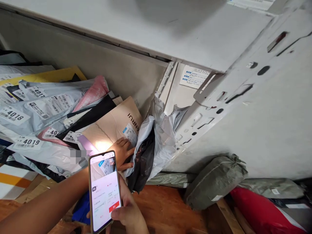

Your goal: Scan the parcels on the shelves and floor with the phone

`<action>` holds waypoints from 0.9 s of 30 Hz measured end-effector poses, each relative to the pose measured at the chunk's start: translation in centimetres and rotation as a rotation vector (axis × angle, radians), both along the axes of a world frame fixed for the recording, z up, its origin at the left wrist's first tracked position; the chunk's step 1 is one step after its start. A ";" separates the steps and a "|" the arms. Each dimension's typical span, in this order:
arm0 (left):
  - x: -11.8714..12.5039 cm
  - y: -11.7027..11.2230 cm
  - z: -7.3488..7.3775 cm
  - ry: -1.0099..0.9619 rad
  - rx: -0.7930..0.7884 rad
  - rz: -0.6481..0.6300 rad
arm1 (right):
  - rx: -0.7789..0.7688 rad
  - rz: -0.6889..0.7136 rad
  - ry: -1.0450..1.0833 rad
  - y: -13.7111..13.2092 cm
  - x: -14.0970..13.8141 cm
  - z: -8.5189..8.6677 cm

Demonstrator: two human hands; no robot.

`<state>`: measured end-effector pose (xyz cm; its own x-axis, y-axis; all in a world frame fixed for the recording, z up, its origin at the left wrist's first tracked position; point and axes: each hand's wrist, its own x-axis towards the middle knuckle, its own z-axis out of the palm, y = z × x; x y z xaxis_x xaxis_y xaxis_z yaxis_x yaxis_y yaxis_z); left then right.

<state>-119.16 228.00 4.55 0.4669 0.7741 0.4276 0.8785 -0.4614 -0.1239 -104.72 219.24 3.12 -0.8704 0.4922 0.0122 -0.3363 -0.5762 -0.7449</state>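
My right hand (130, 208) grips a smartphone (104, 191) upright, thumb at the red button on its lit screen. The upper screen shows a live picture of a label, and light falls on the parcels behind the phone. Beyond the phone, my left hand (123, 152) lies with fingers spread against a tan envelope (109, 120) printed "ANRUI", just below its white and blue shipping label (130, 132). The thumb reaches toward a grey plastic mailer (163, 143) and a black bag (143, 162) standing to the right. The phone covers part of my left wrist.
Numbered parcels, such as a grey bag (26, 148) marked 4019, crowd the shelf at left. A perforated metal post (214, 100) and the upper shelf (146, 22) frame the space. On the floor at right lie a dark green wrapped bundle (216, 180) and a red parcel (260, 208).
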 end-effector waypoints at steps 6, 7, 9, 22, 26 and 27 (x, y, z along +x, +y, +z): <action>0.1 -0.3 0.1 0.020 -0.022 0.045 | -0.070 0.021 0.036 0.1 -0.3 -0.8; 0.2 -0.3 0.1 0.018 -0.035 0.054 | -0.067 0.026 0.031 0.1 -0.3 -0.9; 0.2 -0.4 0.2 0.010 -0.060 0.069 | -0.064 0.030 0.017 0.1 -0.3 -1.3; 0.5 -0.4 0.7 -0.020 -0.106 0.062 | -0.123 0.059 0.065 0.0 -2.0 -3.4; 0.4 -0.4 0.9 -0.029 -0.110 0.048 | -0.151 0.086 0.008 0.1 -1.8 -3.3; 0.4 -0.4 0.8 -0.031 -0.112 0.045 | -0.149 0.087 -0.026 0.1 -1.7 -3.2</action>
<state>-118.76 227.60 5.36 0.4180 0.8380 0.3508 0.9014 -0.4305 -0.0458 -106.41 219.31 -0.03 -0.9089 0.4097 -0.0784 -0.2619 -0.7069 -0.6571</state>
